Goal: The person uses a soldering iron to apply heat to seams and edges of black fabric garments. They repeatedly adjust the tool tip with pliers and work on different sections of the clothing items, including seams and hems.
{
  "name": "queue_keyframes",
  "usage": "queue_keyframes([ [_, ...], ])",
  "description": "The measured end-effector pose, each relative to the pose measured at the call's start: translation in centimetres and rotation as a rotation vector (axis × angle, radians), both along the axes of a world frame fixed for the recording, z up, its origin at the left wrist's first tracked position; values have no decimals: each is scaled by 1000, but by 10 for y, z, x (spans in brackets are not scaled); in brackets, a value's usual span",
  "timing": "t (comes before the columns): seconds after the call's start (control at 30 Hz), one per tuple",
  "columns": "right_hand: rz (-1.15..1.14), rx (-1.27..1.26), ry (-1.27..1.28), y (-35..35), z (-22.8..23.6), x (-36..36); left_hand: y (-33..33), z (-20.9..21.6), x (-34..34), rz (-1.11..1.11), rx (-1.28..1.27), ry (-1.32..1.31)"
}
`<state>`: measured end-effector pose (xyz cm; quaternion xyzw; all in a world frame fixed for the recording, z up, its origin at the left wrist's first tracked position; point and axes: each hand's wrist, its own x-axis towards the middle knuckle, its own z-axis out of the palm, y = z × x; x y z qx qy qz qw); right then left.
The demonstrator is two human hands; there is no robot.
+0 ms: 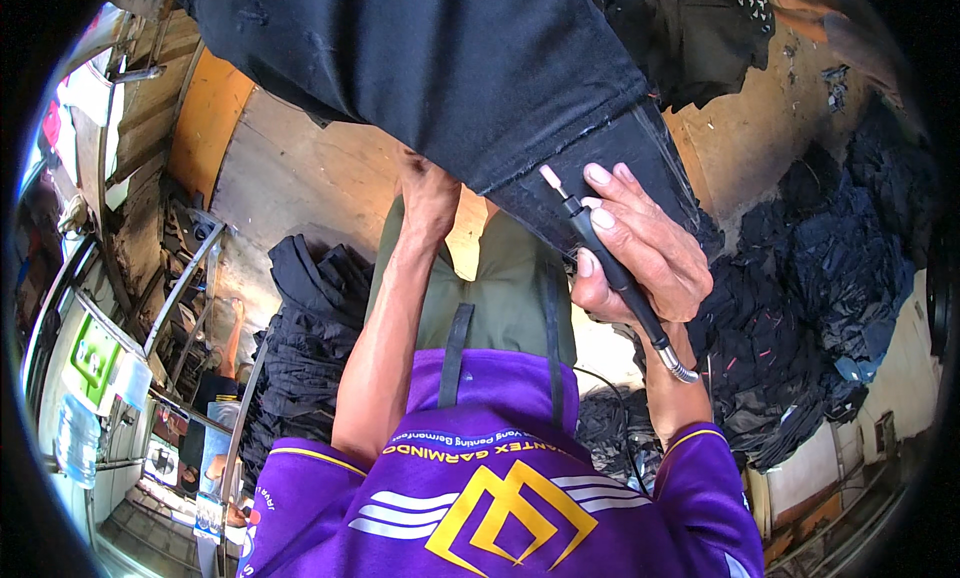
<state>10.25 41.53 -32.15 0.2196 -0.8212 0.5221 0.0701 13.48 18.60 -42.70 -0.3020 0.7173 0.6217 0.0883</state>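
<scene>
My right hand (650, 243) is closed around a slim black rotary grinder handpiece (605, 253). Its small pink tip (552, 178) points up and left, over a black garment (430, 68) that looks like a trouser leg. A seam crosses the cloth near its lower end, with faint pale scuffs along it. A flexible metal shaft (678, 366) bends away from the back of the handpiece. My left hand (430, 193) reaches under the garment's near edge; the cloth hides its fingers. I cannot tell whether the tip touches the fabric.
Dark garments lie heaped at the right (790, 308), and another dark pile (305, 318) lies left of my legs. More black cloth (690, 33) is at the far right. A wooden board (290, 168) lies beneath. A person (222, 408) is at the left, beyond metal frames.
</scene>
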Motion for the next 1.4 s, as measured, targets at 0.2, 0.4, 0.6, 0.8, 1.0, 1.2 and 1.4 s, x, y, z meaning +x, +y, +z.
queue_keyframes([
  [0.2,-77,33,-2,-4,-4,-2,-4,-6,0,-27,-52,-41],
  [0.4,14,5,-37,-4,-1,-2,-3,2,-6,-30,-62,-87],
  [0.6,-184,-66,-17,6,4,2,-22,19,-11,-106,140,-247],
  [0.8,-660,-407,-245,29,44,-17,-100,120,-56,-40,157,94],
  [1.0,-672,-146,-252,-33,62,-63,-171,159,-222,-343,-954,363],
  [1.2,-811,-80,-246,-75,43,-66,-166,140,-278,-547,-953,119],
  [1.4,-890,-140,-253,-50,37,-45,-186,195,-261,-844,-52,19],
])
